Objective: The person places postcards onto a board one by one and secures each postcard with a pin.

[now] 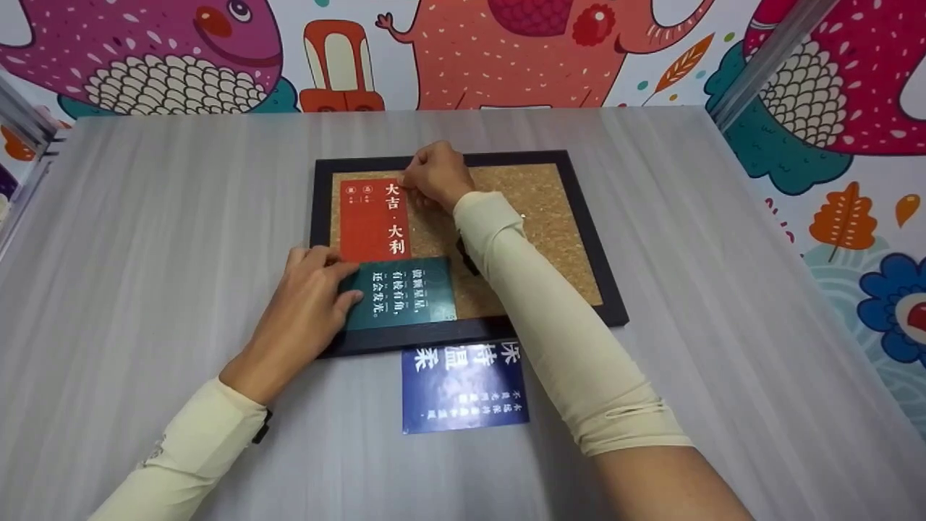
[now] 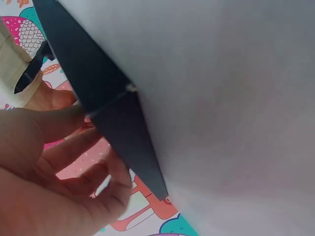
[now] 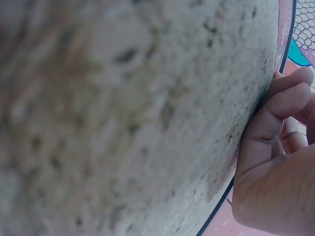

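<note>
A cork board [image 1: 521, 217] in a black frame [image 1: 470, 334] lies on the table. On its left part are a red card [image 1: 369, 224] with white characters and, below it, a green card [image 1: 405, 293]. My left hand [image 1: 307, 304] rests over the left frame edge, its index finger and thumb reaching onto the green card; the left wrist view shows its other fingers loosely bent beside the frame. With bent fingers, my right hand [image 1: 441, 174] pinches at the red card's upper right corner, and what lies between the fingertips is hidden. In the right wrist view its fingers [image 3: 261, 128] are against the cork.
A blue card [image 1: 463, 398] with white characters lies on the table [image 1: 181, 217] in front of the frame, partly under its near edge. A small pin [image 1: 454, 317] shows at the green card's lower right corner. A wall [image 1: 506, 58] with cartoon animals stands behind the table.
</note>
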Demonstrator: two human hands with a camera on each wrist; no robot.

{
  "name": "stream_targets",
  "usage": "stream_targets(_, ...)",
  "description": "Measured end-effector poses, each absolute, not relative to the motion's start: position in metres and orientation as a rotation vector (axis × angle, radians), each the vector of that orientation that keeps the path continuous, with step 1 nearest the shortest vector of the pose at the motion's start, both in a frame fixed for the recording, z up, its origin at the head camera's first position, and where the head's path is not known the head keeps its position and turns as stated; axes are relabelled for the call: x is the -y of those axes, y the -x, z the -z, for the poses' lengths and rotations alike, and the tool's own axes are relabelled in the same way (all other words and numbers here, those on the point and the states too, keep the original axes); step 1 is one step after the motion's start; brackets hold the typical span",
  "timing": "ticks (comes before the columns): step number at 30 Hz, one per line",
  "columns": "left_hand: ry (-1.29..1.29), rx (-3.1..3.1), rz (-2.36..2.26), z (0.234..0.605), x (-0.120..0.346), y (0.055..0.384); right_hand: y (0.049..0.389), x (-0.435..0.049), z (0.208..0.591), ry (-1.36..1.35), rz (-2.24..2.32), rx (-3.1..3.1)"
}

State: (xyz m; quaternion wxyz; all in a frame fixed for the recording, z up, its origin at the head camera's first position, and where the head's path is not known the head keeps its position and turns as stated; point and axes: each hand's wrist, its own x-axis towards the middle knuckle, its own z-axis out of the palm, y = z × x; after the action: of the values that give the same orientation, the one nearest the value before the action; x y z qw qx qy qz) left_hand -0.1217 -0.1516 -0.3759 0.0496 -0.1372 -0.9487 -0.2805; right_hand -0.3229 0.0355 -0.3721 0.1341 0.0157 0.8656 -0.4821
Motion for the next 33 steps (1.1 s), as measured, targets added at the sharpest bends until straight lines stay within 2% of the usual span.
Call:
stream_targets(14,0.333,2.904,0.887,0.374,0.153,0.100,0.323,-0.034,0.370,-0.054,1.424,-2.486)
stream_targets(33,0.205,2.912,1.037,0.374,0.148,0.088,0.322,-0.035,0.370,-0.060,1.390,-2.492)
